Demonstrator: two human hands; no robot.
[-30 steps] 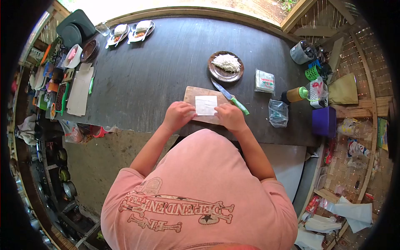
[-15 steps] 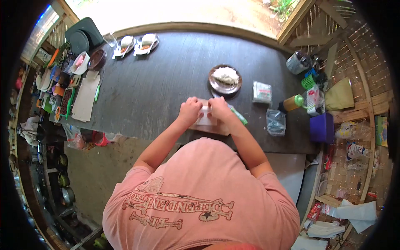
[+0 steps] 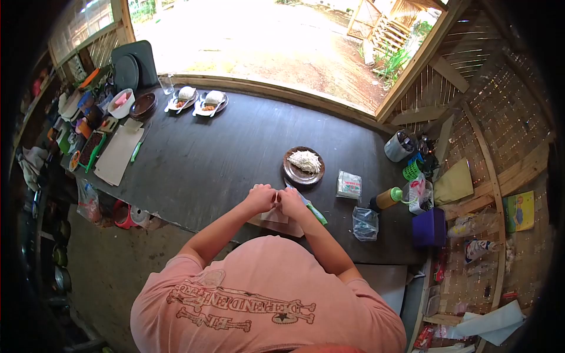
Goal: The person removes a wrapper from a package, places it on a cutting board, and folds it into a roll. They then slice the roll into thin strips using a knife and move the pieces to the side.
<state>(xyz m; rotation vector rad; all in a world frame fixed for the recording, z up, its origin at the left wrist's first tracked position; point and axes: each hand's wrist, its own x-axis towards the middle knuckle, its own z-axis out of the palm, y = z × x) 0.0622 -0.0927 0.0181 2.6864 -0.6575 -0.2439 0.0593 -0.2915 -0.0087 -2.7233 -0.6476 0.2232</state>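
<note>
My left hand (image 3: 261,196) and my right hand (image 3: 292,203) meet over a wooden board (image 3: 292,230) near the table's front edge. Both sets of fingers are curled in and pinch a thin white sheet (image 3: 273,216), whose kind I cannot make out. Part of it is hidden under the hands. Beside my right hand lies a knife (image 3: 318,213) with a green handle. Just beyond the hands, a brown plate (image 3: 303,179) bears a heap of white shreds (image 3: 304,160).
To the right are a wrapped white packet (image 3: 349,185), a clear plastic bag (image 3: 365,224), a green-capped bottle (image 3: 386,199) and a purple box (image 3: 428,227). Far left, two small plates of food (image 3: 210,103) stand near a cardboard sheet (image 3: 119,154) and a green-handled knife (image 3: 136,152).
The camera view has tilted up, showing more of the outside. My hands have drawn closer together over the board, and less of the white sheet shows between them.
</note>
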